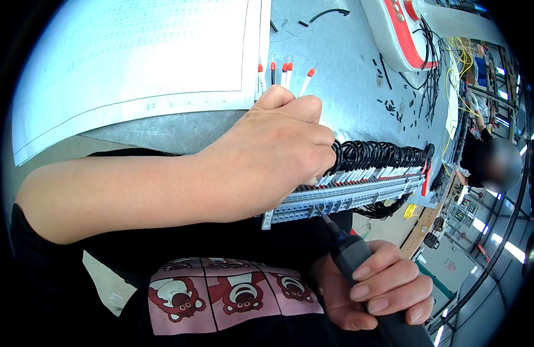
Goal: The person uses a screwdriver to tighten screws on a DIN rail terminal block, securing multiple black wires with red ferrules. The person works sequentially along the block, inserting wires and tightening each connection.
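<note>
A long grey terminal block strip (348,199) lies across the table edge, with many looped black wires (382,155) plugged along its far side through white sleeves. My left hand (284,139) is closed over the strip's left end; its fingertips and whatever they pinch are hidden beneath it. Just beyond the knuckles, several white-sleeved wire ends with red ferrules (290,67) stick up. Wrapped in my right hand (388,286) is a black electric screwdriver (351,254). Its thin bit reaches the near side of the strip, close to my left hand.
Printed sheets (151,63) cover the table's left side. At the back right stands a white and red machine (403,34), with loose black wires (432,75) beside it and black scraps (391,107) scattered nearby. A red-handled tool (426,178) sits at the strip's right end. Another person (481,156) works farther right.
</note>
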